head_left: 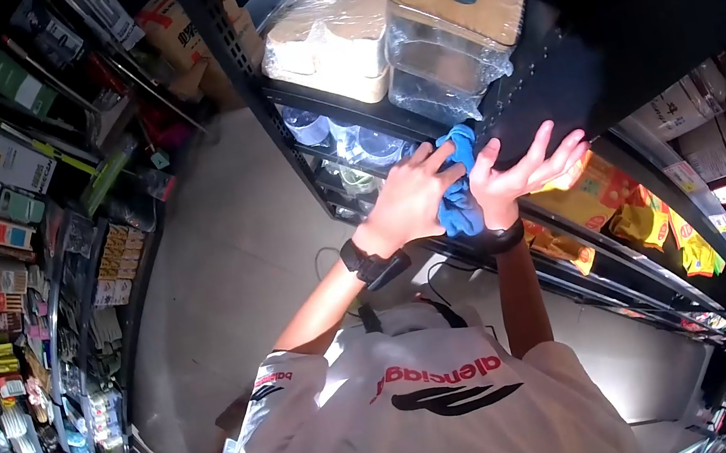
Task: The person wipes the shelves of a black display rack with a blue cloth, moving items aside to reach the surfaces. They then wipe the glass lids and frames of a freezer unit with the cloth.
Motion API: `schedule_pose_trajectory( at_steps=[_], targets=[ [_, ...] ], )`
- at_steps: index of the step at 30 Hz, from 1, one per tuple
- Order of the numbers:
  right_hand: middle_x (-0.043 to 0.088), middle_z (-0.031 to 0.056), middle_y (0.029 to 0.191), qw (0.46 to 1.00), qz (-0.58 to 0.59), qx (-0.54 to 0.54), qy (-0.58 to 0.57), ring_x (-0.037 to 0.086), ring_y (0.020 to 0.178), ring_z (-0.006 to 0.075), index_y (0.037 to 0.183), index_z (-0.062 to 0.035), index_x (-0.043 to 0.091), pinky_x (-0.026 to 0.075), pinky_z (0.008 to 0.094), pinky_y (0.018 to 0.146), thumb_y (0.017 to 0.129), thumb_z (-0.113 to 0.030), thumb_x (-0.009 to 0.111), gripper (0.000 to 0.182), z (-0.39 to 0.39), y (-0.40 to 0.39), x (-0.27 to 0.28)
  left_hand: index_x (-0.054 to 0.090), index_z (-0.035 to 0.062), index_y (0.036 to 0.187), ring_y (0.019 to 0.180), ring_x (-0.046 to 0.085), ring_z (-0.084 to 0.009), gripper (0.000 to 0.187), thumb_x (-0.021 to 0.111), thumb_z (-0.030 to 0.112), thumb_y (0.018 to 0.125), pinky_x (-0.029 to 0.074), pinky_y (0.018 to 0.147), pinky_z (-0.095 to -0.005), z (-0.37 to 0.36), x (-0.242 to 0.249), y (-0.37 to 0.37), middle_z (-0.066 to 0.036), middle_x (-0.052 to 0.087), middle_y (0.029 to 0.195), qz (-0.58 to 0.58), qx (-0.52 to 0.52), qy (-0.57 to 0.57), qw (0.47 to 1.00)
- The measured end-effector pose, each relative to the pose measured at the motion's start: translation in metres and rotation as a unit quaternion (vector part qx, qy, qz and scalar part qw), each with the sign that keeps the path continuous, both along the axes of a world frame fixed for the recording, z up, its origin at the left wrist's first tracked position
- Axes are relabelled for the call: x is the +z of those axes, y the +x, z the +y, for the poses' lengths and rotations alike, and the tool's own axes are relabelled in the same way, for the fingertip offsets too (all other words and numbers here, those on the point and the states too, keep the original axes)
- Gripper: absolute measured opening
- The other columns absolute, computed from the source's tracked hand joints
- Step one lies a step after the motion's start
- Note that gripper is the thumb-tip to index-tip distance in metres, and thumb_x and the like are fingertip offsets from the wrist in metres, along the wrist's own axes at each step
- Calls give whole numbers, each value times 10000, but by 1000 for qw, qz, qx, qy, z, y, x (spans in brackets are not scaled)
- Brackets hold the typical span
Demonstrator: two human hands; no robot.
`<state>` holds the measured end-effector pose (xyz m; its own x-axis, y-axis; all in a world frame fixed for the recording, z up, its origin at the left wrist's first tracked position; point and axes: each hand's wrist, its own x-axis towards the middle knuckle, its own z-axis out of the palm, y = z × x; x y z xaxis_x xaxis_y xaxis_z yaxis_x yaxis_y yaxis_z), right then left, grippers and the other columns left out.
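Note:
A crumpled blue cloth (462, 196) is bunched between my two hands, just in front of the dark shelf edge. My left hand (415, 191), with a black watch (376, 263) on its wrist, has its fingers closed over the cloth. Beside it, my right hand (522, 171) is turned palm up with fingers stretched apart, and its thumb side meets the cloth. A black band (501, 238) circles the right wrist. Above the hands, a clear plastic-wrapped container with a wooden-looking lid (456, 5) stands on the shelf.
Wrapped pale boxes (336, 34) sit beside the container on the black shelf (342, 100). Clear containers (368, 144) fill the level below. Yellow packets (641, 223) line the right-hand shelves. Across the grey floor (204, 253) are crowded racks (28, 234) and a cardboard box (190, 25).

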<state>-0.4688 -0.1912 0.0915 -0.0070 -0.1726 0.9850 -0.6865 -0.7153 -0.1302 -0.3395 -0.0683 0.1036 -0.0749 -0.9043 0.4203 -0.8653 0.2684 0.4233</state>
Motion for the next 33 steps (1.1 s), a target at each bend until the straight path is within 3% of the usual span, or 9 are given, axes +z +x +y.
schedule_pose_trajectory(
  at_steps=[7,14,17,19,23,26,27,30,33],
  targets=[
    [367,337,1578,998,19,-52,-8,324,1440,558,1542,-56,483,208,698,1150,983,-476,556,703,5,-1,8,692,81,1156,1062,592,-322,534,825,204,654,599,813,-429,17,8,11,-62,619,1294,-28,41,-15,999],
    [330,345,1593,999,30,-31,-12,268,1486,598,1559,-14,445,246,715,1167,1016,-460,575,714,4,-1,9,625,53,1197,1122,667,-386,722,834,379,587,543,960,-444,133,-36,97,-173,641,1172,229,180,-52,955],
    [321,358,1598,999,15,-39,-14,262,1492,592,1549,5,447,234,700,1180,1025,-477,565,722,3,2,6,648,57,1191,1054,669,-191,528,769,372,785,539,947,-364,189,-114,146,-84,701,1100,464,319,-94,821],
    [308,373,1606,999,12,-41,-21,261,1495,587,1534,23,457,220,693,1186,1028,-495,557,731,0,3,5,668,37,1210,1084,678,-238,387,620,278,911,534,983,-381,226,-181,173,-90,709,1155,762,295,-121,564],
    [284,395,1619,998,12,-36,-51,261,1505,575,1511,58,462,193,692,1199,1043,-519,538,746,-2,6,8,627,75,1294,1171,634,-333,494,604,425,946,526,928,-508,231,-223,176,-153,680,1272,885,185,-179,388],
    [257,372,1642,997,23,-32,-62,243,1518,563,1548,33,417,181,694,1205,1050,-515,529,748,-2,7,10,623,56,1277,1076,667,-327,440,518,409,1036,547,884,-484,201,-292,188,-148,680,1191,851,-20,-205,484],
    [248,363,1650,997,23,-34,-59,237,1522,558,1557,24,406,180,693,1206,1052,-519,524,751,-1,8,9,644,55,1214,1004,683,-267,394,526,397,1056,569,869,-435,178,-214,155,-108,682,1116,872,164,-161,433],
    [227,338,1669,997,24,-47,-58,223,1532,543,1577,1,386,174,688,1210,1056,-534,501,756,-1,10,8,639,73,1210,957,684,-192,309,563,327,1051,583,821,-354,159,-323,166,-59,680,1094,844,147,-121,501],
    [202,323,1683,995,36,-72,-65,216,1542,517,1597,-6,360,176,681,1212,1060,-549,439,768,-5,11,6,624,78,1257,956,656,-148,311,607,275,1017,558,823,-330,129,-320,159,-16,667,1102,804,138,-59,575]
  ],
)
